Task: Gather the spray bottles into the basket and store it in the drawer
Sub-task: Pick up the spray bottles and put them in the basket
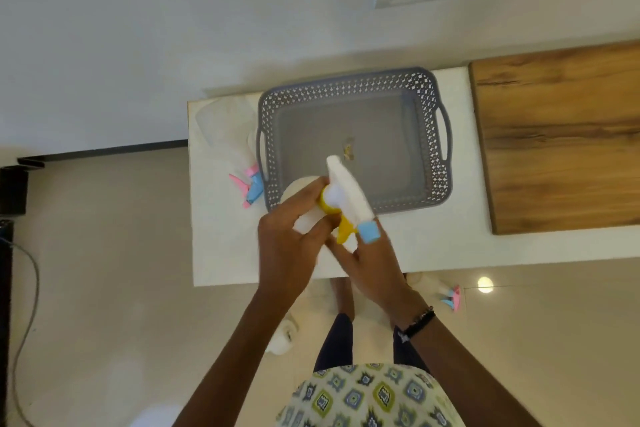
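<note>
White bench [221, 253] below us carries a grey perforated plastic basket [353, 87] near its far edge. Just over the basket's near rim, our left hand [287, 246] and right hand [370, 263] both grip a white spray bottle with yellow collar and trigger [346, 184].

The white body of the yellow-collared spray bottle [348, 192] is largely hidden by the left hand [289, 246]. The wooden board [561, 135] is cut off at the right edge.
</note>
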`<act>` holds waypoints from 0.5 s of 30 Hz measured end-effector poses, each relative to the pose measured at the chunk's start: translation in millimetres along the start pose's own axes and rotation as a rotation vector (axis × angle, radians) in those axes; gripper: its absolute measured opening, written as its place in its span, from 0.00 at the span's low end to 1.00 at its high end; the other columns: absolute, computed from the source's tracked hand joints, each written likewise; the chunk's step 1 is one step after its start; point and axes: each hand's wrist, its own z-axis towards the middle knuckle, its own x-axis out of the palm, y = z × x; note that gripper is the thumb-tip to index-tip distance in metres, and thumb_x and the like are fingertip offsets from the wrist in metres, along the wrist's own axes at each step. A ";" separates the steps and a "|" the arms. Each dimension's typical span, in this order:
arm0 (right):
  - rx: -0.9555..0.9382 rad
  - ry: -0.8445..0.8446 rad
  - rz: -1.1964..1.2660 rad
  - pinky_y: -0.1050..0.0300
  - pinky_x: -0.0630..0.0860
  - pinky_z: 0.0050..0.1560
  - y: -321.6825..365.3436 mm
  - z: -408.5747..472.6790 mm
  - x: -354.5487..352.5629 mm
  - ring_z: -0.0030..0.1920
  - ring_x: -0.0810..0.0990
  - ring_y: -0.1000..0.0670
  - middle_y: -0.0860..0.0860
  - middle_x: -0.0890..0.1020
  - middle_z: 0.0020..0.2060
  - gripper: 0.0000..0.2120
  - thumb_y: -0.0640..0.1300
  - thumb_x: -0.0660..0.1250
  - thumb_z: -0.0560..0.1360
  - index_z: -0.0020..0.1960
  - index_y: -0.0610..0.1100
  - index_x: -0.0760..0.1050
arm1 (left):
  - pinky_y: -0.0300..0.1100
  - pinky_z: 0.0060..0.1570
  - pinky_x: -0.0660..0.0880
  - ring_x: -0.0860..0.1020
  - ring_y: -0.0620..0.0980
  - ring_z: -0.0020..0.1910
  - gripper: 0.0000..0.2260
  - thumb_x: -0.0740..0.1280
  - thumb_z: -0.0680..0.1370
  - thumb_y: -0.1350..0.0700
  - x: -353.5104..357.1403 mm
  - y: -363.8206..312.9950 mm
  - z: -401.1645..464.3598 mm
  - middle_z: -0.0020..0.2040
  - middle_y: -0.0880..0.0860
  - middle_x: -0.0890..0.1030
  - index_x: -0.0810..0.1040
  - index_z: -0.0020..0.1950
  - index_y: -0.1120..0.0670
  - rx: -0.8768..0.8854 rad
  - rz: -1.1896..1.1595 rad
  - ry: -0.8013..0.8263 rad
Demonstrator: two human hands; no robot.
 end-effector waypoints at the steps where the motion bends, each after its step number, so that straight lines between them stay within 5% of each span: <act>1: 0.031 -0.058 0.023 0.78 0.70 0.47 -3.6 5.4 -4.5 0.46 0.75 0.68 0.42 0.80 0.47 0.37 0.70 0.57 0.71 0.58 0.36 0.73 | 0.23 0.52 0.72 0.75 0.28 0.52 0.19 0.67 0.72 0.50 10.2 -5.4 6.0 0.55 0.42 0.77 0.70 0.62 0.49 0.014 -0.030 0.015; 5: 0.085 -0.184 0.067 0.66 0.74 0.54 -21.3 35.6 -30.9 0.53 0.80 0.47 0.35 0.80 0.51 0.34 0.59 0.61 0.72 0.58 0.28 0.72 | 0.32 0.52 0.76 0.77 0.30 0.48 0.21 0.67 0.72 0.50 47.1 -17.3 33.4 0.54 0.42 0.78 0.70 0.64 0.46 -0.008 -0.183 0.091; 11: 0.075 -0.352 -0.037 0.75 0.72 0.48 -47.3 105.4 -76.0 0.49 0.78 0.57 0.47 0.81 0.51 0.21 0.45 0.70 0.74 0.60 0.33 0.74 | 0.39 0.65 0.68 0.70 0.40 0.64 0.24 0.67 0.76 0.57 80.5 2.1 73.0 0.66 0.48 0.74 0.67 0.71 0.48 -0.144 -0.167 0.281; 15: 0.063 -0.373 -0.156 0.77 0.71 0.47 -68.3 153.1 -95.4 0.51 0.77 0.58 0.49 0.81 0.52 0.22 0.50 0.69 0.74 0.61 0.35 0.74 | 0.43 0.73 0.60 0.63 0.44 0.73 0.23 0.64 0.78 0.56 87.3 34.1 76.5 0.73 0.49 0.66 0.64 0.73 0.51 -0.177 -0.056 0.350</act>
